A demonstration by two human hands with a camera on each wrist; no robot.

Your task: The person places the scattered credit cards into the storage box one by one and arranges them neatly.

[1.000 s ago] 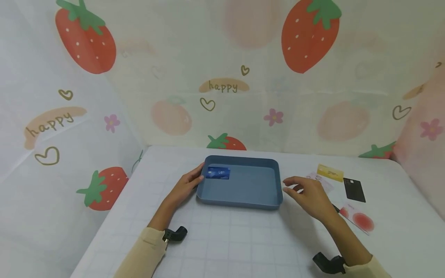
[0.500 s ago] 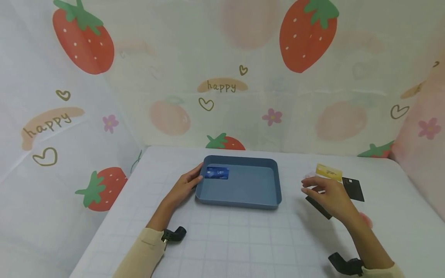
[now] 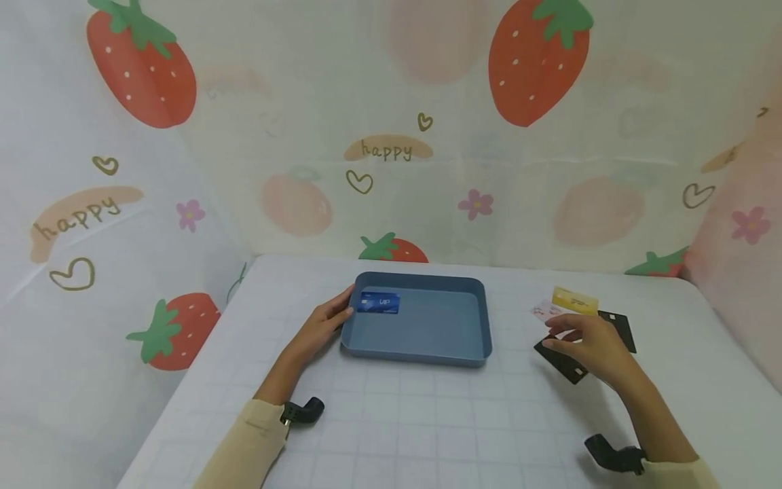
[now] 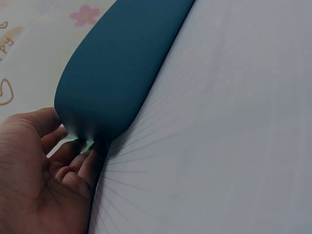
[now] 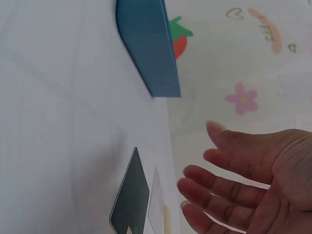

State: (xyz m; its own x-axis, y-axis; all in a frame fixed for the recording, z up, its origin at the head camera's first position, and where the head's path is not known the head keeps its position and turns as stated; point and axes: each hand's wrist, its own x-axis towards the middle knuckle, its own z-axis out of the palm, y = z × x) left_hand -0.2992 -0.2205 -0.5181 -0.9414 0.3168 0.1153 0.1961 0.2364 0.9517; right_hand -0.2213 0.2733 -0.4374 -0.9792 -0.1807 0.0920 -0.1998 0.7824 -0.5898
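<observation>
A blue rectangular tray (image 3: 427, 329) lies on the table, with a blue VIP card (image 3: 379, 303) flat in its upper left part. My left hand (image 3: 320, 326) holds the tray's left end, thumb at the rim; the left wrist view shows the fingers against the tray's outer wall (image 4: 105, 73). Right of the tray, my right hand (image 3: 588, 341) hovers over the cards with nothing in its loosely bent fingers. Below its fingertips is a black card (image 3: 557, 360). Around it lie a pale pink card (image 3: 542, 310), a yellow card (image 3: 575, 301) and another black card (image 3: 624, 328), partly covered by the hand.
The white gridded tabletop (image 3: 415, 421) ends at a hanging cloth backdrop (image 3: 519, 176) printed with strawberries and flowers. A black wrist camera mount sits on each forearm.
My right hand has moved from the tray's right edge rightward over the cards, and now sits slightly lower. The near pink-and-red card is now hidden behind it. The left hand stays on the tray.
</observation>
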